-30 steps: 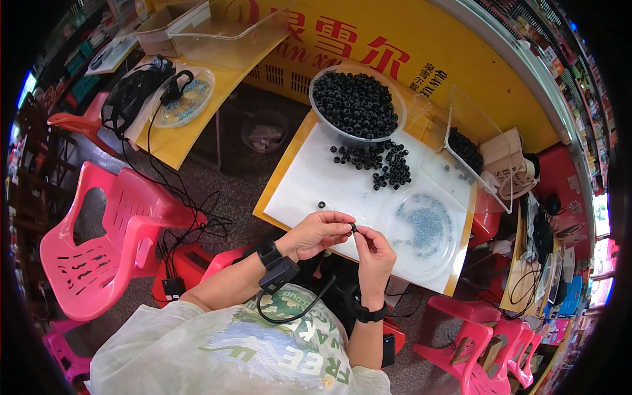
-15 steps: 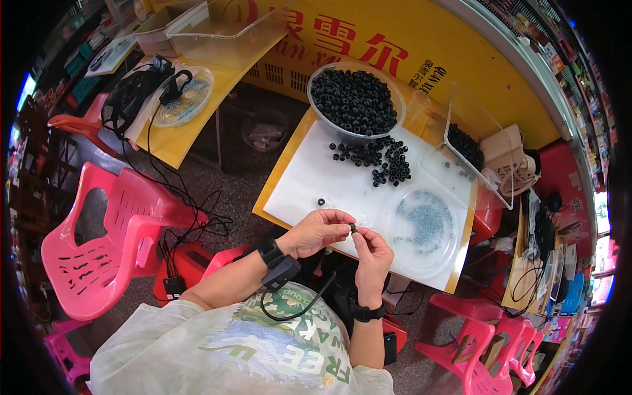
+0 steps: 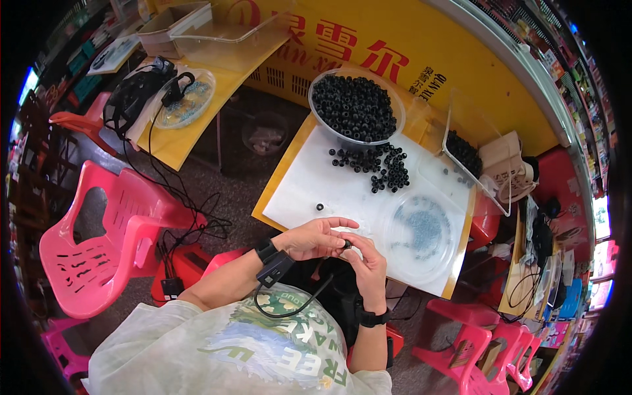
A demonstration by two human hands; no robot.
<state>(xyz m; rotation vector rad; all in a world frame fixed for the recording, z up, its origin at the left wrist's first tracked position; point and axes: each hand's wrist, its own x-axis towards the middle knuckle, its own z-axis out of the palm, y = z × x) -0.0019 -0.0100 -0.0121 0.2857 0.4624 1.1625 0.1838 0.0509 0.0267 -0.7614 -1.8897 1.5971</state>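
Both hands together at near edge of white sheet [image 3: 316, 187], same pose as second ago. Left hand [image 3: 309, 238] and right hand [image 3: 366, 260] pinch one small black ring [image 3: 347, 244] between fingertips. Almost no change: work on ring continues. Loose rings [image 3: 382, 168] and full bowl [image 3: 356, 105] beyond, untouched.
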